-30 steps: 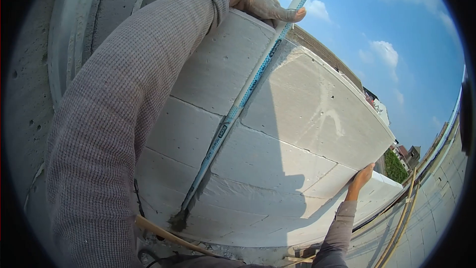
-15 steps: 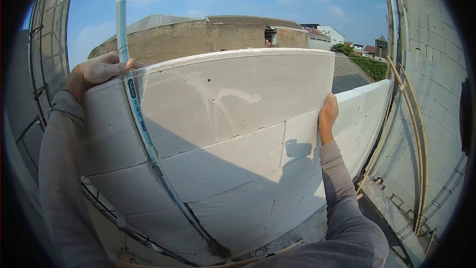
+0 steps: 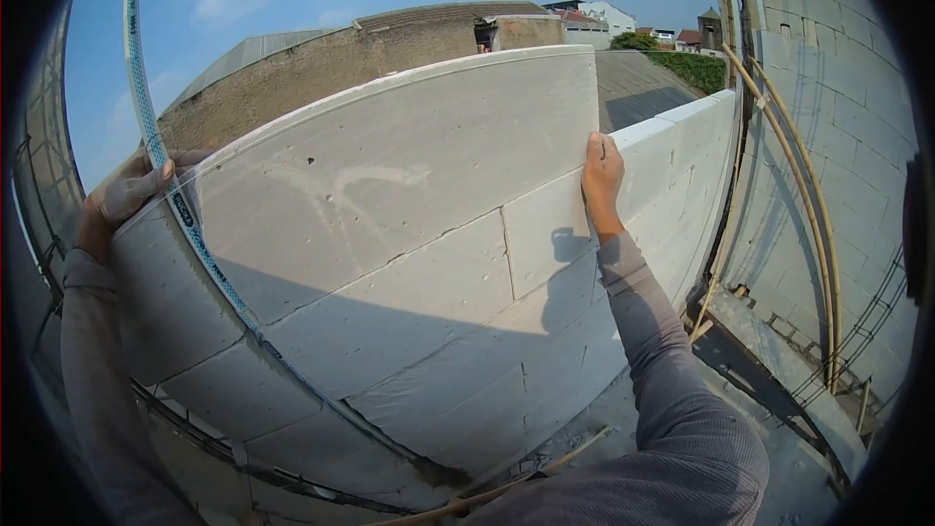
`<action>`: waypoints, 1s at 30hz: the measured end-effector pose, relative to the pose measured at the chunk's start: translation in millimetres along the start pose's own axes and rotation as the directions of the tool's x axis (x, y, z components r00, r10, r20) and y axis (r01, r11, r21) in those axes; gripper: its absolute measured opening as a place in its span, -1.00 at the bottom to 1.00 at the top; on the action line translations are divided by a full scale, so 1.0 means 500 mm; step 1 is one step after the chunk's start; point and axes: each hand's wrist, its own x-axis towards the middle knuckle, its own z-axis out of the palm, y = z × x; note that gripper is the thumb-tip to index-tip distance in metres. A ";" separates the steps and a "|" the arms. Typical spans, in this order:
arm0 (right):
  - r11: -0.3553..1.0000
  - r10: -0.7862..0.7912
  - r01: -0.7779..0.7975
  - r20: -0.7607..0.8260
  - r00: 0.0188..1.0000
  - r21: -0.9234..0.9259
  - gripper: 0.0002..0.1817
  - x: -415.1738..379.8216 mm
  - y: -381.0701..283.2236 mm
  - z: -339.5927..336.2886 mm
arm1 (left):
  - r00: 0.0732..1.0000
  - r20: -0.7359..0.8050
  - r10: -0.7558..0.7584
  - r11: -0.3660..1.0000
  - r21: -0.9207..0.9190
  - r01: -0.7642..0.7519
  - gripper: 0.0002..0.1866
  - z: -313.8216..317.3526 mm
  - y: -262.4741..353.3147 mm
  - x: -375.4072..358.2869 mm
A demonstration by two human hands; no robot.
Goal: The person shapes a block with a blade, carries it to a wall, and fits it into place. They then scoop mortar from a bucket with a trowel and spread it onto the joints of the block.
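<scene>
A large white block (image 3: 409,151) stands on the top course of a pale block wall (image 3: 429,282). My left hand (image 3: 131,190) is at the block's left end, with the thumb by a blue and white patterned strap (image 3: 209,258) and the fingers partly hidden behind it. My right hand (image 3: 603,175) is closed round the block's right end, above the lower blocks. A thin clear line runs along the block's upper edge. The strap hangs down in front of the wall near its left side.
Bamboo poles (image 3: 804,175) lean at the right before a grey block wall (image 3: 828,88). Thin rebar lies at the lower right. A concrete ledge (image 3: 779,360) runs below. Beyond the wall are a brown building (image 3: 390,49) and roofs.
The view has turned and tilted, so the wall, strap and both hands appear further left in the frame. Both hands keep their places at the block's ends.
</scene>
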 end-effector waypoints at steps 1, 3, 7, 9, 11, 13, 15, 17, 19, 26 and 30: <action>0.998 0.052 -0.051 0.038 0.998 -0.023 -0.61 0.003 -0.013 -0.007 | 0.998 -0.015 0.055 0.986 0.158 -0.052 -0.08 -0.018 -0.005 -0.004; 0.993 0.111 -0.107 0.075 0.991 -0.052 -0.62 0.018 -0.038 -0.029 | 0.994 -0.017 0.108 0.945 0.312 -0.098 -0.14 -0.054 -0.004 -0.027; 0.977 0.160 -0.160 0.014 0.987 0.143 -0.55 0.122 -0.024 -0.028 | 0.903 -0.428 -0.049 0.842 0.468 0.268 -0.20 -0.045 0.027 -0.127; 0.921 0.212 -0.210 0.031 0.977 0.329 -0.53 0.181 -0.012 -0.026 | 0.915 -0.396 0.081 0.876 0.466 0.124 -0.24 0.002 0.004 -0.153; 0.722 0.319 -0.422 0.277 0.906 0.549 -0.52 0.223 -0.044 -0.031 | 0.828 -0.411 0.382 0.688 0.725 0.043 -0.30 0.048 -0.026 -0.180; 0.689 0.287 -0.425 0.318 0.904 0.587 -0.52 0.245 -0.069 -0.021 | 0.811 -0.488 0.322 0.688 0.709 0.154 -0.31 0.063 -0.046 -0.181; 0.649 0.245 -0.432 0.365 0.898 0.627 -0.52 0.257 -0.094 -0.004 | 0.778 -0.573 0.259 0.680 0.680 0.274 -0.30 0.070 -0.068 -0.182; 0.619 0.203 -0.412 0.370 0.907 0.669 -0.55 0.264 -0.114 0.008 | 0.731 -0.535 0.423 0.710 0.697 0.099 -0.39 0.071 -0.082 -0.178; 0.588 0.197 -0.398 0.353 0.915 0.704 -0.57 0.264 -0.134 0.015 | 0.731 -0.557 0.396 0.721 0.681 0.128 -0.45 0.083 -0.062 -0.168; 0.548 0.305 -0.388 0.255 0.917 0.741 -0.70 0.282 -0.106 0.062 | 0.715 -0.626 0.310 0.833 0.541 0.113 -0.61 0.138 0.013 -0.145; 0.517 0.296 -0.385 0.263 0.918 0.764 -0.64 0.309 -0.041 0.071 | 0.709 -0.622 0.332 0.778 0.606 0.167 -0.68 0.124 0.015 -0.147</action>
